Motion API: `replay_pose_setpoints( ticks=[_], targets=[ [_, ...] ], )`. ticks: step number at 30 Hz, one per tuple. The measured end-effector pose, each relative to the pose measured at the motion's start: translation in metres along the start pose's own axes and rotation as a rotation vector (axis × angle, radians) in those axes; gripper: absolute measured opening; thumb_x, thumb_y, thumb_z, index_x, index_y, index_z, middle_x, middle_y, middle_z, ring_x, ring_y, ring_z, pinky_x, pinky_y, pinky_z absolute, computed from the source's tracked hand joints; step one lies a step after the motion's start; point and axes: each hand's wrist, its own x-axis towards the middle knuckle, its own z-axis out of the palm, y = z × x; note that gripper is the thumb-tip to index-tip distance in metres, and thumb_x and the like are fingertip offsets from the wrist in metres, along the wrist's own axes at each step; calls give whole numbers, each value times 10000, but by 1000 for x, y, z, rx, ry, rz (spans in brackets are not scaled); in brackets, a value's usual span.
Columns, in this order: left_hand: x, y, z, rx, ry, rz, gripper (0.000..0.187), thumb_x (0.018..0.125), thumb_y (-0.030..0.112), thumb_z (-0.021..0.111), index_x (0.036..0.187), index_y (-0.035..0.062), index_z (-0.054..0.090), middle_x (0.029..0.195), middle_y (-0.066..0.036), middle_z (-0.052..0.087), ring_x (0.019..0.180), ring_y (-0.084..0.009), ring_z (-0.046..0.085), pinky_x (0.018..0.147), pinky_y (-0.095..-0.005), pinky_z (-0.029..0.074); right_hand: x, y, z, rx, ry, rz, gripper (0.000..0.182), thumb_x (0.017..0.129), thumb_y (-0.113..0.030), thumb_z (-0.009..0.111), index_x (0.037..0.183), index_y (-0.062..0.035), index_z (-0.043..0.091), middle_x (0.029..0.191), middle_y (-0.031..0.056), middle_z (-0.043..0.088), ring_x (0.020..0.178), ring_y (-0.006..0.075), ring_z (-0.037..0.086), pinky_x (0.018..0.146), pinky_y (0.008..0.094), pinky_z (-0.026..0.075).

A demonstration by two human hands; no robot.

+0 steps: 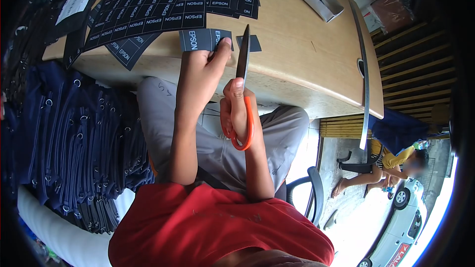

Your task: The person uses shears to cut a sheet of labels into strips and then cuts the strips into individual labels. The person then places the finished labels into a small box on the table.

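My left hand (210, 64) pinches a short dark strip of EPSON labels (200, 39) over the table's near edge, thumb on top at its right end. In my right hand (238, 106) is a pair of scissors (243, 59) with orange handles, fingers wrapped through the loops. The blades look closed and point away from me, just right of the strip. Beside the blade tip, a small cut dark piece (251, 43) lies on the table. Large sheets of EPSON labels (158, 5) are spread beyond my left hand, overlapping one another.
The wooden table (292, 64) carries an open white box (318, 0) at the far right. A long metal ruler (365, 79) lies along its right edge. Dark blue straps with metal rings (84, 128) hang at left. Another person (386, 165) sits outside near a white vehicle (403, 222).
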Motion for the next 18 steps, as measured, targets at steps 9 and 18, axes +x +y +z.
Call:
replay_pose_setpoints(
  ticks=[9,18],
  targets=[
    [73,31,-21,502,-473,61,381,863,375,635,738,15,644,557,-27,540,504,-125,512,528,-281,420,-21,-7,-28,331,53,-381,496,1002,-527,304,741,-105,325,447,-1,328,341,89,315,338,241,292],
    [131,61,-17,584,-877,-317,510,814,514,702,599,78,548,453,62,381,352,-18,289,346,-191,187,-45,-24,-49,334,163,-473,475,1011,-499,318,749,-103,345,455,-16,296,359,91,297,355,251,285]
  ],
)
